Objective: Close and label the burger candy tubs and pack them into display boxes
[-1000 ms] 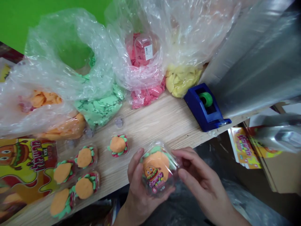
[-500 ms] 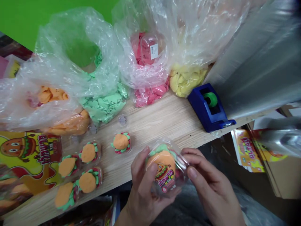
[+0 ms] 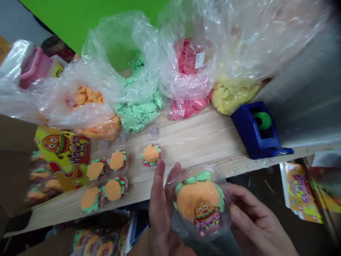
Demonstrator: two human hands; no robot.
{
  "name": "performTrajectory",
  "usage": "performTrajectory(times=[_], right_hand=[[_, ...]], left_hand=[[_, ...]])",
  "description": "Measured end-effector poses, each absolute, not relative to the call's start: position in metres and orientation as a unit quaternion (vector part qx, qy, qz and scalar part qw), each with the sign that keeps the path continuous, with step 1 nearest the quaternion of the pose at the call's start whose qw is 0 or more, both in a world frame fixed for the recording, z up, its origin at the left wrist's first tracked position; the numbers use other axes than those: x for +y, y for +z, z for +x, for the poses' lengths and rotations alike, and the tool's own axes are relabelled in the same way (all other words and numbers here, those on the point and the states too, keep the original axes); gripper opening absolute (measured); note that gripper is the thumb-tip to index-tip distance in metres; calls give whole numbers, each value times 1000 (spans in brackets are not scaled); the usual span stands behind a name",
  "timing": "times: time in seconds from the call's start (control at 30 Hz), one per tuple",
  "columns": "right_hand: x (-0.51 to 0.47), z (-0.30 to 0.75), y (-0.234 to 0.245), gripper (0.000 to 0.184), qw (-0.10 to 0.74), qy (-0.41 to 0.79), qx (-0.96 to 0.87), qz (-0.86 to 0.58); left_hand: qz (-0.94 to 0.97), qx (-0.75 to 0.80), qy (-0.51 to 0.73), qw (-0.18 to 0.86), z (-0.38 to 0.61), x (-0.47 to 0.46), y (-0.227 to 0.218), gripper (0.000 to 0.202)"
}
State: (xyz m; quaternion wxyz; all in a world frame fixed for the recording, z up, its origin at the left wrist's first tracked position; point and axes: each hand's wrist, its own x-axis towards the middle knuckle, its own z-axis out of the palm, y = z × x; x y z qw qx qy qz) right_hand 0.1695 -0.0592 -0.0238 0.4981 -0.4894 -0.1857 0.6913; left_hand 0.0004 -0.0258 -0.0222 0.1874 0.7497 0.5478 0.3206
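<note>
A clear plastic clamshell box [image 3: 199, 202] shows an orange burger-shaped sweet with green ruffled edges inside, and a printed burger-character label on its front. My right hand [image 3: 255, 217] grips the box by its right edge, thumb in front. On the other side, my left hand [image 3: 162, 209] has its fingers stretched out, close along the box's left edge; whether the palm touches it I cannot tell. Just beyond my left fingertips, an orange burger sweet [image 3: 150, 154] sits in an open clear tray on the table. Several more such burgers [image 3: 113, 188] stand in trays to the left.
Plastic bags of orange [image 3: 102, 128], green [image 3: 141, 110], pink [image 3: 189, 106] and yellow pieces [image 3: 234, 94] line the back of the wooden table [image 3: 194, 138]. A blue tape dispenser [image 3: 259, 131] stands at the right. A printed display carton [image 3: 64, 153] is at the left, holding packed burgers.
The box has come closer to the camera, its label tilted. My left fingers have let go and straightened beside it, while my right hand keeps its hold. The view has shifted left.
</note>
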Motion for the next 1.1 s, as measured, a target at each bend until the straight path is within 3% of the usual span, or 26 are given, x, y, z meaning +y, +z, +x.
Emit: performTrajectory(times=[0.1, 0.23, 0.33, 0.47, 0.57, 0.63, 0.77, 0.97, 1.1], right_hand=[[-62, 168, -25, 21, 487, 683, -212, -502], [-65, 168, -29, 20, 479, 683, -225, -504], [-68, 166, -32, 18, 473, 697, -221, -491], [-70, 163, -32, 18, 476, 749, -164, -431], [-69, 160, -31, 21, 472, 771, -142, -404], [-69, 160, -32, 23, 477, 764, -135, -412], [-68, 158, -38, 27, 505, 728, -123, -447], [-70, 156, -42, 33, 542, 691, -142, -458], [-68, 154, -40, 32, 553, 673, -158, -466]], left_hand=[[670, 540, 393, 325, 5, -29, -9, 49], [564, 479, 441, 508, 3, -27, 1, 38], [583, 458, 434, 511, -4, -21, 3, 38], [592, 442, 386, 553, -13, -14, 8, 52], [572, 437, 378, 582, -11, -15, 11, 49], [541, 447, 425, 572, -5, -19, 9, 42], [524, 499, 529, 444, 4, -27, -2, 25], [594, 518, 493, 369, -3, -31, -8, 32], [548, 519, 514, 407, 0, -31, -6, 31]])
